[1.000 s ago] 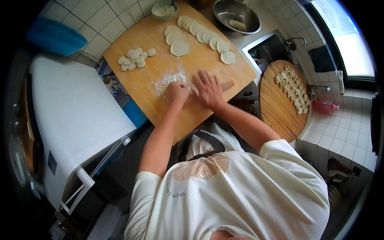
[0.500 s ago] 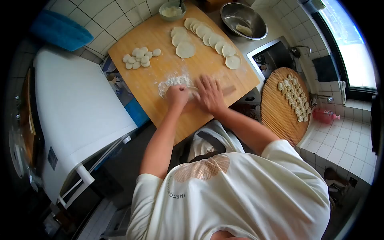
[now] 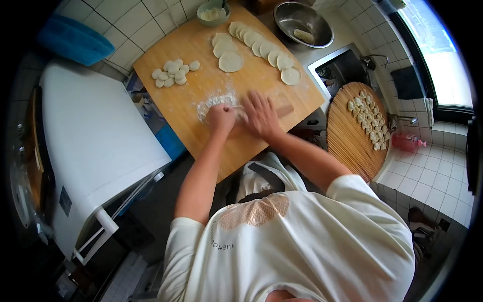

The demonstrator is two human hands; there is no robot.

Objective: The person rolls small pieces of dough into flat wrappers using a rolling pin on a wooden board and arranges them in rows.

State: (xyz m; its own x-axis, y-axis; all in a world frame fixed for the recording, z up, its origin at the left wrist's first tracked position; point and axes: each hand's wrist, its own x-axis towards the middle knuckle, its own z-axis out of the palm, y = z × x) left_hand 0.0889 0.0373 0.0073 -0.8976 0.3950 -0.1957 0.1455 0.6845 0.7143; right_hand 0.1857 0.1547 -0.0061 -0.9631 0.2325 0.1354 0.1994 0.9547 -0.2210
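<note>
My right hand (image 3: 261,117) lies with fingers stretched out over a wooden rolling pin (image 3: 285,110), whose end sticks out to the right; the fingers are slightly blurred. Close beside it, my left hand (image 3: 221,119) is closed on the edge of a dough wrapper (image 3: 238,109), which lies partly hidden between the hands. A patch of white flour (image 3: 205,107) spreads just beyond my left hand. Farther up the wooden board (image 3: 186,113), rolled dough wrappers (image 3: 231,61) lie in overlapping rows, and small dough pieces (image 3: 174,73) are clustered at the left.
A bowl (image 3: 212,15) stands at the board's far edge. To the right are a steel basin (image 3: 304,25) with dough in it, a sink (image 3: 338,69) and a round slatted tray (image 3: 347,143) bearing several dumplings (image 3: 371,121). A white appliance (image 3: 100,126) stands left.
My right hand has shifted slightly over the rolling pin, and the pin's end shows a little differently. My left hand keeps its grip on the wrapper. The whole view has drifted slightly.
</note>
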